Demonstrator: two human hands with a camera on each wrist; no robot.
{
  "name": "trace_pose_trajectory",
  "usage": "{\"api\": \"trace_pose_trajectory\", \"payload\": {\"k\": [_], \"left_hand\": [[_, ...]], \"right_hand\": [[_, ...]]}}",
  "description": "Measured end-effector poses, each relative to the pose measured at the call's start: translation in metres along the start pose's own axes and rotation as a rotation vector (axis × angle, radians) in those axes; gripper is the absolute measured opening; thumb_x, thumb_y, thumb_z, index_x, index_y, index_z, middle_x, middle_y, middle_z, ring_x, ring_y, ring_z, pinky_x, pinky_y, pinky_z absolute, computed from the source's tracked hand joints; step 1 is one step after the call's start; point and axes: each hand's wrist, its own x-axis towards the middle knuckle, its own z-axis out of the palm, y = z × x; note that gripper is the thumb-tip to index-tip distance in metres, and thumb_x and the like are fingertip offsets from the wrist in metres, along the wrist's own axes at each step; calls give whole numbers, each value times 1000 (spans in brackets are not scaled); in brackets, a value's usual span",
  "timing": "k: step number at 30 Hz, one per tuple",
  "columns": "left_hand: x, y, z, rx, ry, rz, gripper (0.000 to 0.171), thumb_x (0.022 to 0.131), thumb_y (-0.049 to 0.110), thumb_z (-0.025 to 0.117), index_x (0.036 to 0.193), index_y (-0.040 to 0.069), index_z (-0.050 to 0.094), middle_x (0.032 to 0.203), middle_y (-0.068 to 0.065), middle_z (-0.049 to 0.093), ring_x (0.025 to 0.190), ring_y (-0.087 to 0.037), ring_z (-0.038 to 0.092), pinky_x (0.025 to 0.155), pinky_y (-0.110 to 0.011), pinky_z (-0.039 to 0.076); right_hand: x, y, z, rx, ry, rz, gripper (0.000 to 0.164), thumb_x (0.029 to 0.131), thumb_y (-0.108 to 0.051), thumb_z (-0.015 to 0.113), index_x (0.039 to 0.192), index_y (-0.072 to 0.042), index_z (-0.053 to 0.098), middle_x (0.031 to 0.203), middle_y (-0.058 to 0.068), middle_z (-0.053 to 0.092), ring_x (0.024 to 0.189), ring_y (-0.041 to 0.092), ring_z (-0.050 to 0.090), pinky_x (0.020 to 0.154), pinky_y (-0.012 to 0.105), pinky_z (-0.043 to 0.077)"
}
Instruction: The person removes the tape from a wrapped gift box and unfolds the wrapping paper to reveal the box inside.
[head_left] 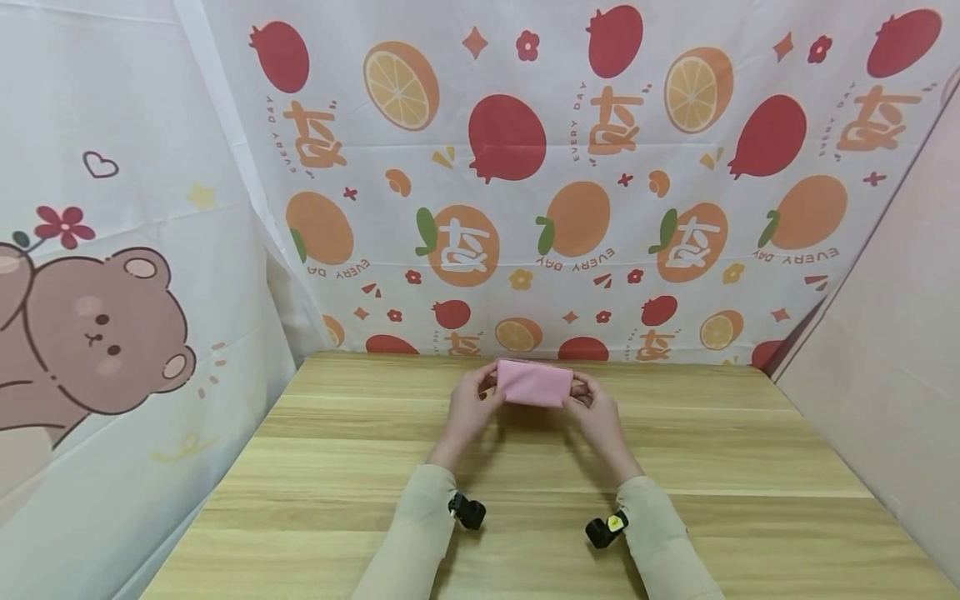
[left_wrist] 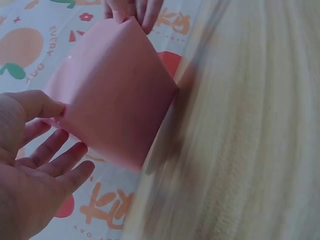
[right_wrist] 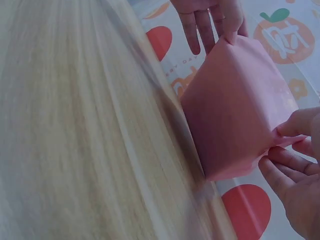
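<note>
A smooth pink box-shaped thing [head_left: 534, 383] is held between both hands near the table's back edge in the head view. My left hand [head_left: 471, 404] pinches its left upper corner. On the opposite side, my right hand [head_left: 597, 414] pinches the right upper corner. In the left wrist view, thumb and forefinger grip the pink box-shaped thing [left_wrist: 115, 100] while the other fingers are spread below. From the right wrist, the pink box-shaped thing [right_wrist: 225, 110] shows flat faces and folded corners. Whether its bottom touches the table cannot be told.
Beneath the hands lies a wood-grain table [head_left: 337, 500]. A fruit-print curtain [head_left: 420, 167] hangs directly behind it, a bear-print curtain [head_left: 97, 333] at left and a plain pale wall [head_left: 900, 333] at right. Small black cameras sit on both wrists.
</note>
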Motion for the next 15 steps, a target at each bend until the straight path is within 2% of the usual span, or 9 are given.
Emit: {"api": "trace_pose_trajectory", "payload": {"k": [3, 7, 11, 15], "left_hand": [[-1, -1, 0, 51, -22, 14, 46, 83, 0, 70, 128, -4, 59, 122, -25, 61, 108, -37, 66, 94, -51, 53], [-2, -1, 0, 82, -71, 10, 37, 84, 2, 70, 120, -4, 61, 120, -23, 64, 107, -37, 66, 92, -50, 53], [-4, -2, -3, 126, -120, 7, 33, 84, 4, 72, 115, 0, 59, 115, -18, 65, 107, -37, 64, 88, -45, 55], [-4, -3, -6, 201, -159, 26, 38, 84, 6, 74, 117, 5, 57, 117, -14, 64, 107, -33, 63, 90, -40, 54]], "right_hand": [[-2, -2, -3, -63, -9, -30, 44, 86, -2, 67, 128, 2, 57, 105, 22, 67, 103, 31, 67, 87, 26, 56], [-3, -5, -9, -218, -36, -84, 40, 87, -5, 68, 126, 0, 59, 104, 19, 70, 100, 31, 68, 90, 38, 56], [-5, -7, -16, -348, -76, -143, 37, 88, -9, 69, 123, -3, 61, 102, 15, 73, 100, 30, 68, 92, 45, 54], [-6, -8, -21, -439, -93, -220, 30, 88, -12, 70, 116, -5, 65, 100, 11, 74, 102, 29, 69, 94, 50, 52]]}}
